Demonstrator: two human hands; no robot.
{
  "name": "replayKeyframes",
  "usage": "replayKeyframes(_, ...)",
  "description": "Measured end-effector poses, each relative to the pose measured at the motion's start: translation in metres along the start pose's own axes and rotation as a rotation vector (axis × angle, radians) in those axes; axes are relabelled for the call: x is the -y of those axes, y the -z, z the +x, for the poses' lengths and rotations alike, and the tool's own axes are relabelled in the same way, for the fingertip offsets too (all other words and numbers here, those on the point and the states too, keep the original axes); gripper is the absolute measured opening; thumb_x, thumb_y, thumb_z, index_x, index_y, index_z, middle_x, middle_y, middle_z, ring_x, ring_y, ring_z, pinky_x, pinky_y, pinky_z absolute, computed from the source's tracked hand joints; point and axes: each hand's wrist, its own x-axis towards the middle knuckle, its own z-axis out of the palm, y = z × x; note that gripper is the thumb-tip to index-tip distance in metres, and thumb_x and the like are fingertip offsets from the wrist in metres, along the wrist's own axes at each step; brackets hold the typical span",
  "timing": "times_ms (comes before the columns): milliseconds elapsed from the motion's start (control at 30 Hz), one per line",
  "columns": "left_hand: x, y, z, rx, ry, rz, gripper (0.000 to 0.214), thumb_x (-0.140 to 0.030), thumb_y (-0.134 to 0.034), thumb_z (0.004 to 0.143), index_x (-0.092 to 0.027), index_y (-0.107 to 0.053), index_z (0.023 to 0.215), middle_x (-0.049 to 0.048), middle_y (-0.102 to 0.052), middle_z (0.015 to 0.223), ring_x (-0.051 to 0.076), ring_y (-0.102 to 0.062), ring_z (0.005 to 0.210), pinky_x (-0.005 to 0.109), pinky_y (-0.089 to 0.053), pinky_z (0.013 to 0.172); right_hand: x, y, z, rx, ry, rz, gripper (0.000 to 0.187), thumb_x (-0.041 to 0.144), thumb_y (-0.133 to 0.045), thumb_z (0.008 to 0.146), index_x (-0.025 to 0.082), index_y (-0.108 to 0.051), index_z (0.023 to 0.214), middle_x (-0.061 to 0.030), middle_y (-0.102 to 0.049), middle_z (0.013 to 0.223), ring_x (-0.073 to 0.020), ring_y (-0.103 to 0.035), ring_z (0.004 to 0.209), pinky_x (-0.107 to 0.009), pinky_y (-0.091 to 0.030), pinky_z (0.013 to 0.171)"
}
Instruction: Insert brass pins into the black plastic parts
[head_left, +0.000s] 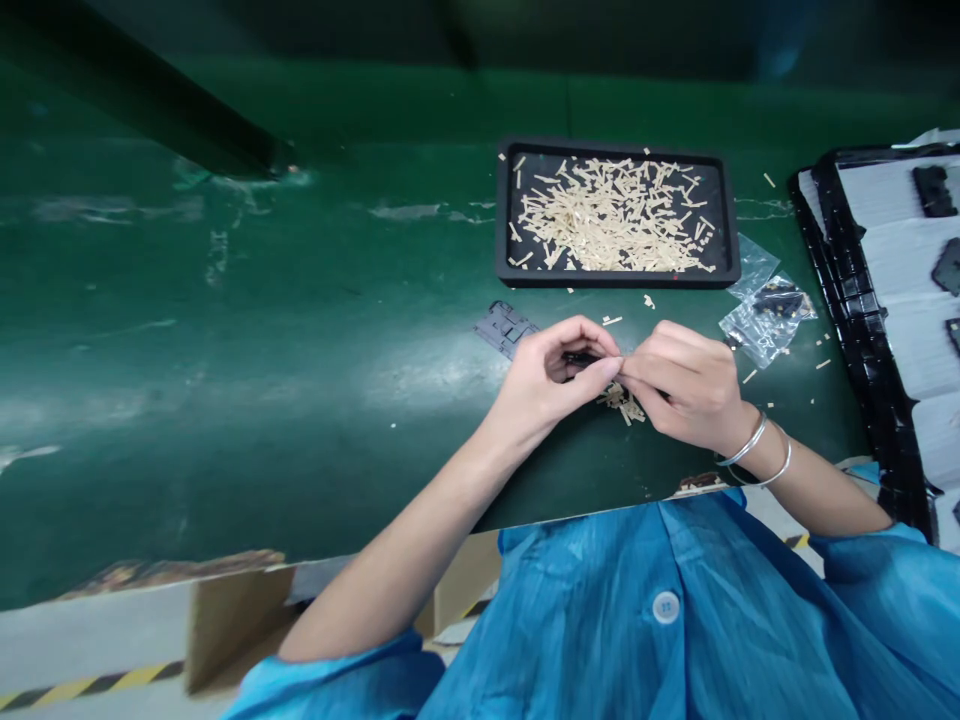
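My left hand [551, 370] curls around a small black part [576, 358], thumb and fingertips closed on it. Against its right end my right hand [686, 385] is pinched shut, fingertips meeting those of the left; whatever sits in that pinch is hidden. Beneath the hands lies a small heap of pale strips [624, 402] on the green table. A flat dark grey plate with cut-outs [504, 328] rests just beyond my left hand, partly covered by it.
A black tray [504, 215] full of pale strips stands behind the hands. Right of it lie clear plastic bags [766, 315] with small dark parts. At far right, black-edged trays [855, 270] hold black parts on white lining. A dark post [187, 115] meets the table at back left.
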Motion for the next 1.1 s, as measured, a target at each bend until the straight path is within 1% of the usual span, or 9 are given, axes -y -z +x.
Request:
replayKeyframes(133, 0.001, -0.002, -0.001, -0.029, 0.007, 0.041, 0.035, -0.044, -0.078, 0.066, -0.016, -0.061, 0.077, 0.0008, -0.062, 0.068, 0.014, -0.058, 0.062, 0.024, -0.046, 0.058, 0.004, 0.002, 0.003, -0.039, -0.126, 0.173, 0.023, 0.014, -0.053, 0.088, 0.02, -0.062, 0.068, 0.0009, -0.055, 0.058, -0.012, -0.047, 0.056, -0.027, -0.04, 0.056)
replayKeyframes(233, -0.003, 0.001, -0.004, 0.022, -0.054, 0.042, 0.043, -0.046, -0.081, 0.063, -0.016, -0.065, 0.089, 0.0038, -0.068, 0.079, 0.017, -0.064, 0.072, 0.027, -0.05, 0.069, 0.006, 0.006, 0.008, -0.071, -0.424, 0.43, 0.021, 0.028, -0.063, 0.085, 0.018, -0.063, 0.065, 0.0027, -0.054, 0.055, -0.0087, -0.044, 0.05, -0.023, -0.038, 0.049)
replayKeyframes(300, -0.005, 0.005, -0.006, 0.02, -0.113, 0.037, 0.042, -0.044, -0.079, 0.067, -0.017, -0.067, 0.096, 0.0061, -0.07, 0.092, 0.019, -0.067, 0.084, 0.027, -0.051, 0.076, 0.005, 0.009, 0.012, -0.041, -0.646, 0.615, 0.027, 0.037, -0.07, 0.078, 0.017, -0.061, 0.062, 0.0029, -0.055, 0.055, -0.0071, -0.043, 0.047, -0.021, -0.035, 0.044)
replayKeyframes(400, -0.004, 0.01, -0.009, 0.0, -0.153, -0.011, 0.029, -0.037, -0.071, 0.08, -0.021, -0.069, 0.104, 0.0049, -0.071, 0.096, 0.017, -0.067, 0.085, 0.026, -0.051, 0.077, 0.001, 0.011, 0.016, 0.021, -0.816, 0.843, 0.033, 0.041, -0.078, 0.068, 0.016, -0.058, 0.06, 0.0049, -0.053, 0.052, -0.0053, -0.042, 0.044, -0.02, -0.032, 0.041)
replayKeyframes(567, 0.005, 0.01, -0.009, -0.038, -0.118, -0.09, 0.021, -0.038, -0.059, 0.089, -0.024, -0.073, 0.097, 0.0017, -0.072, 0.088, 0.013, -0.065, 0.075, 0.023, -0.052, 0.073, -0.001, 0.011, 0.018, 0.098, -0.898, 0.973, 0.032, 0.037, -0.082, 0.064, 0.016, -0.059, 0.061, 0.0059, -0.054, 0.049, -0.0045, -0.043, 0.042, -0.019, -0.033, 0.04)
replayKeyframes(700, 0.004, 0.004, -0.008, -0.054, -0.078, -0.097, 0.022, -0.041, -0.065, 0.084, -0.02, -0.07, 0.088, 0.0011, -0.071, 0.078, 0.013, -0.064, 0.066, 0.024, -0.052, 0.065, 0.0, 0.01, 0.018, 0.13, -0.918, 0.998, 0.032, 0.037, -0.082, 0.063, 0.015, -0.058, 0.061, 0.0059, -0.054, 0.049, -0.0042, -0.043, 0.042, -0.019, -0.033, 0.04)
replayKeyframes(833, -0.001, 0.0, -0.008, -0.103, -0.036, -0.069, 0.021, -0.036, -0.074, 0.075, -0.017, -0.065, 0.078, -0.0016, -0.065, 0.062, 0.011, -0.06, 0.056, 0.022, -0.048, 0.058, 0.004, 0.009, 0.019, 0.14, -0.932, 0.991, 0.032, 0.034, -0.083, 0.062, 0.014, -0.058, 0.061, 0.0058, -0.053, 0.048, -0.0036, -0.042, 0.041, -0.018, -0.03, 0.039)
replayKeyframes(967, 0.0, 0.0, -0.009, -0.076, -0.012, -0.15, 0.02, -0.031, -0.073, 0.077, -0.017, -0.061, 0.071, -0.0033, -0.063, 0.056, 0.008, -0.057, 0.051, 0.019, -0.046, 0.055, 0.006, 0.008, 0.019, 0.165, -0.919, 0.984, 0.031, 0.035, -0.082, 0.064, 0.014, -0.059, 0.062, 0.0056, -0.054, 0.05, -0.0034, -0.043, 0.042, -0.018, -0.03, 0.039)
replayKeyframes(1100, -0.001, 0.002, -0.008, -0.059, 0.055, -0.228, 0.016, -0.029, -0.073, 0.077, -0.016, -0.063, 0.073, -0.0035, -0.066, 0.057, 0.007, -0.059, 0.051, 0.017, -0.047, 0.055, 0.004, 0.009, 0.018, 0.191, -0.942, 1.027, 0.033, 0.038, -0.081, 0.065, 0.015, -0.057, 0.063, 0.0054, -0.054, 0.048, -0.0036, -0.043, 0.041, -0.017, -0.029, 0.037)
